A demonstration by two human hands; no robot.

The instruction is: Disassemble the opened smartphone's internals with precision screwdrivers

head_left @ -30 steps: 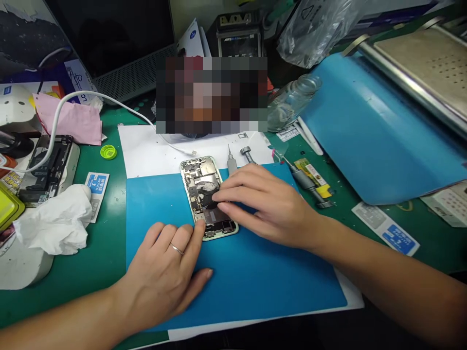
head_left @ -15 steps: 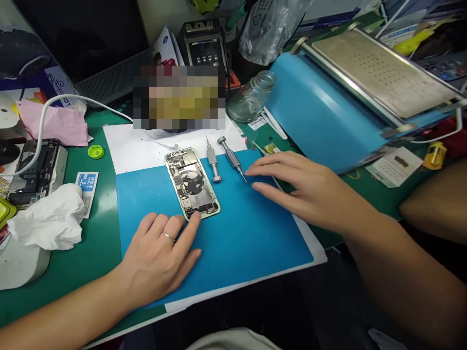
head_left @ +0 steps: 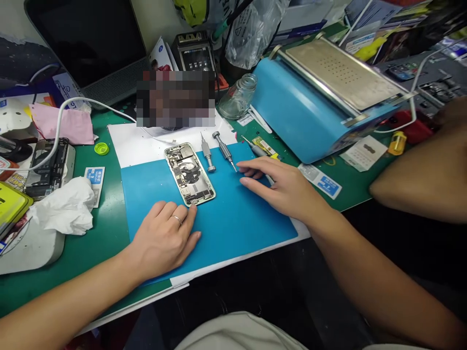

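An opened smartphone (head_left: pixel 190 175) with its inner parts bare lies on a blue mat (head_left: pixel 233 214). My left hand (head_left: pixel 166 240) rests on the mat, holding nothing; its index fingertip touches the phone's bottom edge and the thumb is apart. My right hand (head_left: pixel 279 187) hovers over the mat's right side, open and empty, fingers loosely bent with a gap to the thumb. Near its fingertips lies a dark grey precision screwdriver (head_left: pixel 224 148), tip toward the hand. Another grey screwdriver (head_left: pixel 206 154) lies between that one and the phone. A third screwdriver (head_left: pixel 255 147) lies partly behind my right hand.
A blue machine with a metal plate (head_left: pixel 302 112) stands at the right, beside a tilted glass jar (head_left: pixel 239 97). Crumpled tissue (head_left: pixel 67 206), another opened phone (head_left: pixel 47 167) and a white cable (head_left: pixel 60 121) are at the left. Another person's arm (head_left: pixel 419 170) reaches in at the right.
My left index fingertip has slid from inside the phone's lower end to its bottom edge. My right fingers have curled in somewhat. The camera view has shifted.
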